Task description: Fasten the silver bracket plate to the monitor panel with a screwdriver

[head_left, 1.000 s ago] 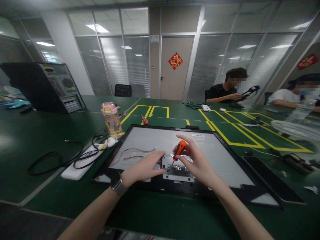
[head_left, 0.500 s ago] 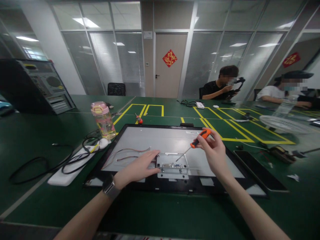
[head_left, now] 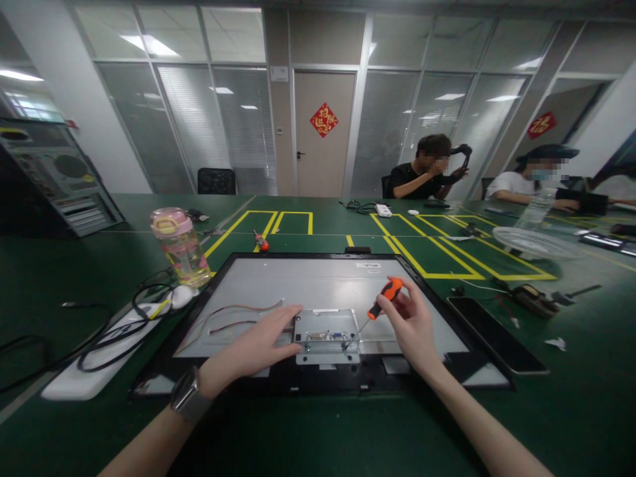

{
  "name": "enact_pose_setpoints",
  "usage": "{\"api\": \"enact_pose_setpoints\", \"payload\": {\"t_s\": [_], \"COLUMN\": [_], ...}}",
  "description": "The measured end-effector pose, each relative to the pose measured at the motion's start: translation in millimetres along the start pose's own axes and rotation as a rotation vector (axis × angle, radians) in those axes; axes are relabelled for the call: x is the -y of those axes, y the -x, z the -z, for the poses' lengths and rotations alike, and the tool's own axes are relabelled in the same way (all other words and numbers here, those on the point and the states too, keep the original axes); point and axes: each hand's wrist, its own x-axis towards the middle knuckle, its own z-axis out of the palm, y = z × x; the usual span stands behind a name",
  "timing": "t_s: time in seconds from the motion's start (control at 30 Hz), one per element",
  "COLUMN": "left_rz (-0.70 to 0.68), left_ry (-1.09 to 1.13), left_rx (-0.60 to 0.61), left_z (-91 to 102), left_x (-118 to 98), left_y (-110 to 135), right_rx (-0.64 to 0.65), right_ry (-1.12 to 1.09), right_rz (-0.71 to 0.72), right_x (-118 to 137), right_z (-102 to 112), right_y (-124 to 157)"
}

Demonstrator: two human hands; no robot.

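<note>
A monitor panel (head_left: pixel 318 281) lies face down on the green table, silver back up, in a black frame. Near its front edge sits a small metal plate (head_left: pixel 325 336) with connectors. My left hand (head_left: pixel 258 346) lies flat on the panel, fingers stretched out and touching the plate's left edge. My right hand (head_left: pixel 410 324) is closed round an orange-and-black screwdriver (head_left: pixel 380 306). Its tip rests on the right part of the plate. Thin coloured wires (head_left: pixel 233 315) run across the panel to the left of the plate.
A pink-lidded bottle (head_left: pixel 179 246) stands at the panel's left, beside black cables (head_left: pixel 114 331) on a white slab (head_left: pixel 84 374). A small red screwdriver (head_left: pixel 260 242) lies behind. A black slab (head_left: pixel 489 324) lies right. An open computer case (head_left: pixel 47 179) stands far left. Two other people sit at the back right.
My right hand has come down and left, so the screwdriver tip has moved from above the plate onto its right part. My left hand stays flat on the panel. The view has shifted slightly.
</note>
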Motion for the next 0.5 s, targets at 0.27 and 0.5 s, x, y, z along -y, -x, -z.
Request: {"api": "enact_pose_setpoints", "payload": {"t_s": [0.27, 0.5], "left_rz": [-0.008, -0.015], "left_ry": [-0.012, -0.019], "left_rx": [-0.001, -0.012], "left_z": [-2.5, -1.3], "left_x": [4.3, 2.0], "left_y": [-0.4, -0.1], "right_rx": [-0.009, 0.017], "right_ry": [0.008, 0.051], "right_rz": [-0.016, 0.009], "right_x": [1.0, 0.9], "right_z": [2.5, 0.8], "right_y": [-0.8, 0.8]}}
